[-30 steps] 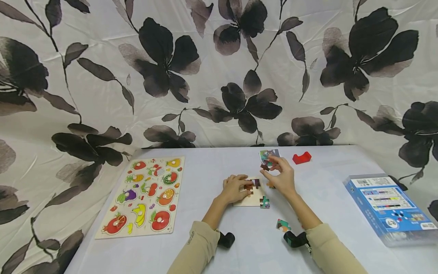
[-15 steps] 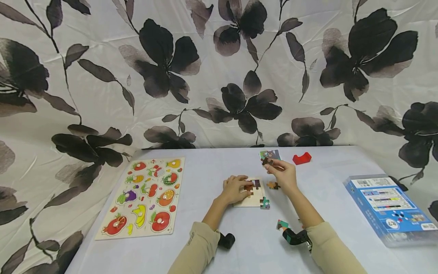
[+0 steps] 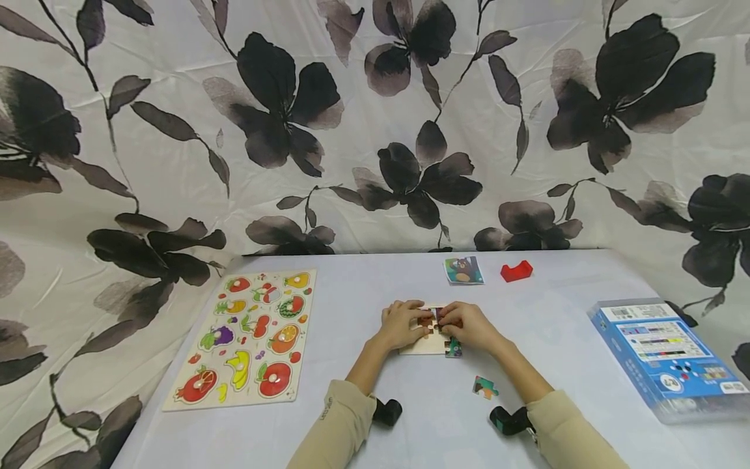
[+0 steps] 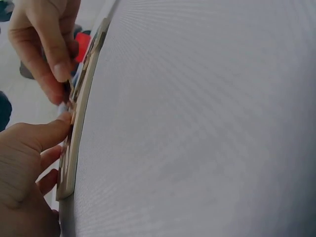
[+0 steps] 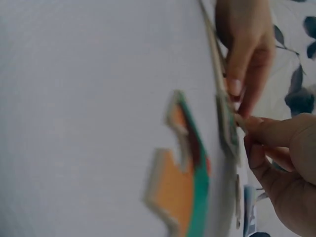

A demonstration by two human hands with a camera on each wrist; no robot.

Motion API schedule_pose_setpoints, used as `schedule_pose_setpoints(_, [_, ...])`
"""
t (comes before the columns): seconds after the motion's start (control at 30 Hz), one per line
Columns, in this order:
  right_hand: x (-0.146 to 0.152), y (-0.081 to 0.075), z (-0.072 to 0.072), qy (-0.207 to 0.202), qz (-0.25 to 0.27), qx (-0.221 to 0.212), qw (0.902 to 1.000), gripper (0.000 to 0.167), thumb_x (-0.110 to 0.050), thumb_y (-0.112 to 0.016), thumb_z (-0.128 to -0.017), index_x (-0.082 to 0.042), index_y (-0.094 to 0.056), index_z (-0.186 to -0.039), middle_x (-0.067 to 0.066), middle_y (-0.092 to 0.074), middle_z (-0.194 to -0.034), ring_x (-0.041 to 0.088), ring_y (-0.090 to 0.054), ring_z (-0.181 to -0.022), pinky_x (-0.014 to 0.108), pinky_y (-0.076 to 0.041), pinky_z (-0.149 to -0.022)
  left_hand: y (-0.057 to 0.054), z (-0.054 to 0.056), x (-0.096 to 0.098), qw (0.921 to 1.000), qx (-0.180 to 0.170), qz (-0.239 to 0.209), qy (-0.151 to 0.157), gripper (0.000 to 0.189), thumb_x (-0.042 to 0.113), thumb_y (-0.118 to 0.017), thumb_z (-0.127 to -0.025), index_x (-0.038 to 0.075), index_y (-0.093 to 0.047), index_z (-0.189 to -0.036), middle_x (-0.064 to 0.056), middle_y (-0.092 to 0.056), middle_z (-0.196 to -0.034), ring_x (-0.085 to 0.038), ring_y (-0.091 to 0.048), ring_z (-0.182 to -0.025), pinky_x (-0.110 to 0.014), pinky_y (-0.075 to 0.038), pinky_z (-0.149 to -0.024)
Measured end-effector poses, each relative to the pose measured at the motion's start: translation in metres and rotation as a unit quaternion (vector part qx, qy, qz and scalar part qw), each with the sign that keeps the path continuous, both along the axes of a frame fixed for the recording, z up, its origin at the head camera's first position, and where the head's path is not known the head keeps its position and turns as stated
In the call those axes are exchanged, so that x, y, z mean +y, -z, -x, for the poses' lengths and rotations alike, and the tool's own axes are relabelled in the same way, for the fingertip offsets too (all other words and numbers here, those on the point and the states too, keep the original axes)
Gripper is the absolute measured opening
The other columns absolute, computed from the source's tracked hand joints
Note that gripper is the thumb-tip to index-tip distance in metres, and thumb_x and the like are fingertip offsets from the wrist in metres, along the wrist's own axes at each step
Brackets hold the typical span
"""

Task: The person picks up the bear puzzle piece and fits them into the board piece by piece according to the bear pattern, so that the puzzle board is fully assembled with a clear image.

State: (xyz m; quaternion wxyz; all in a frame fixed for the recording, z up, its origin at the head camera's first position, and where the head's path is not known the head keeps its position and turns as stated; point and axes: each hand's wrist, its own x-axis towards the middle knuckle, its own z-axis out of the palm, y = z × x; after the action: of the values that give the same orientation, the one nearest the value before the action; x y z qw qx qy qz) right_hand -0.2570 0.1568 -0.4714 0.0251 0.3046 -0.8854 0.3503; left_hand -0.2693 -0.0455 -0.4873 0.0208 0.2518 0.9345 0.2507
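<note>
Both hands meet over one small jigsaw tray [image 3: 423,345] at the middle of the table [image 3: 551,326]. The left hand [image 3: 401,322] lies on the tray's left part, fingers bent down onto it and thumb against its edge — it steadies the tray rather than grasping anything separate. The right hand [image 3: 471,327] sits at the tray's right side, its fingertips curled and pinching one brown piece [image 3: 441,317] down at the top of the tray, just where the two hands touch. From the left wrist view the tray [image 4: 79,118] shows edge-on, with the left thumb [image 4: 47,133] and the right fingers [image 4: 57,59] pressing on it from either side.

One teal piece [image 3: 452,348] sits at the tray's lower right corner, touching it. One more loose piece [image 3: 485,387] — teal and orange — lies on the cloth nearer the person, apart from the tray; it looms blurred in the right wrist view [image 5: 180,173].

Farther back lie one picture card [image 3: 463,270] showing a bear and, just beside it, one red block [image 3: 516,270]. To the left is one fruit board [image 3: 249,335] with its shapes all seated. At the right edge lies one blue box [image 3: 668,352]. A flowered sheet [image 3: 375,124] hangs behind.
</note>
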Motion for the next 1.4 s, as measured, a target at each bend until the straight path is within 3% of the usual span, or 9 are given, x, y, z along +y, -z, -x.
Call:
schedule_pose_setpoints(0.13, [-0.003,0.003,-0.002,-0.002,-0.025,0.012,0.9996,0.014,-0.001,-0.066,-0.085,0.005,-0.071,-0.096,0.016,-0.065,-0.1,0.024,-0.061,-0.084,0.029,-0.051,-0.067,0.0,0.0,0.0,1.0,0.002,-0.005,0.002,0.036,0.029,-0.061,-0.09,0.02,-0.064,-0.124,-0.003,-0.047,-0.14,-0.024,-0.043,-0.116,-0.046,-0.029,-0.092])
schedule_pose_setpoints(0.37, [-0.001,0.006,-0.002,0.031,0.041,-0.005,0.9987,0.018,0.0,-0.066,-0.085,0.004,-0.069,-0.102,0.016,-0.065,-0.1,0.022,-0.059,-0.083,0.031,-0.049,-0.07,-0.001,0.0,0.001,1.0,0.001,0.001,0.004,0.035,0.029,-0.062,-0.089,0.02,-0.064,-0.123,-0.003,-0.048,-0.14,-0.025,-0.042,-0.118,-0.046,-0.029,-0.092])
schedule_pose_setpoints(0.6, [-0.009,0.007,-0.003,-0.025,-0.022,0.034,0.9989,0.017,0.004,-0.065,-0.084,0.005,-0.071,-0.099,0.014,-0.058,-0.1,0.022,-0.056,-0.087,0.031,-0.049,-0.073,-0.001,0.0,0.0,1.0,-0.001,-0.007,0.004,0.034,0.03,-0.063,-0.089,0.022,-0.065,-0.122,-0.003,-0.048,-0.139,-0.024,-0.043,-0.115,-0.045,-0.03,-0.091])
schedule_pose_setpoints(0.87, [-0.014,0.004,-0.004,-0.035,-0.058,0.08,0.9945,0.015,0.004,-0.068,-0.081,0.004,-0.073,-0.096,0.014,-0.058,-0.1,0.028,-0.058,-0.09,0.039,-0.051,-0.078,-0.001,0.002,0.0,0.9999,-0.007,-0.014,0.001,0.034,0.03,-0.063,-0.09,0.021,-0.065,-0.123,-0.004,-0.047,-0.14,-0.025,-0.042,-0.117,-0.046,-0.029,-0.092])
schedule_pose_setpoints(1.07, [-0.013,0.007,-0.008,-0.016,-0.031,0.042,0.9985,0.017,0.005,-0.063,-0.085,0.006,-0.071,-0.1,0.018,-0.059,-0.102,0.031,-0.059,-0.094,0.041,-0.051,-0.078,0.001,0.002,0.0,0.9999,-0.006,-0.011,0.001,0.034,0.03,-0.062,-0.09,0.022,-0.065,-0.122,-0.003,-0.047,-0.14,-0.024,-0.042,-0.117,-0.046,-0.029,-0.092])
schedule_pose_setpoints(1.2, [-0.013,0.009,-0.009,-0.003,-0.036,0.056,0.9977,0.017,0.002,-0.064,-0.085,0.003,-0.072,-0.1,0.017,-0.062,-0.104,0.033,-0.055,-0.096,0.046,-0.045,-0.083,0.001,0.001,0.0,1.0,-0.004,-0.008,0.001,0.034,0.031,-0.062,-0.09,0.022,-0.065,-0.122,-0.002,-0.047,-0.14,-0.023,-0.042,-0.116,-0.045,-0.029,-0.091])
schedule_pose_setpoints(1.4, [-0.014,0.011,-0.008,0.025,-0.057,0.074,0.9953,0.012,-0.003,-0.071,-0.081,-0.001,-0.075,-0.092,0.013,-0.064,-0.104,0.03,-0.05,-0.092,0.042,-0.041,-0.076,0.0,0.001,0.001,1.0,-0.002,-0.005,-0.003,0.033,0.031,-0.063,-0.089,0.023,-0.066,-0.121,-0.002,-0.048,-0.139,-0.023,-0.043,-0.116,-0.044,-0.03,-0.09])
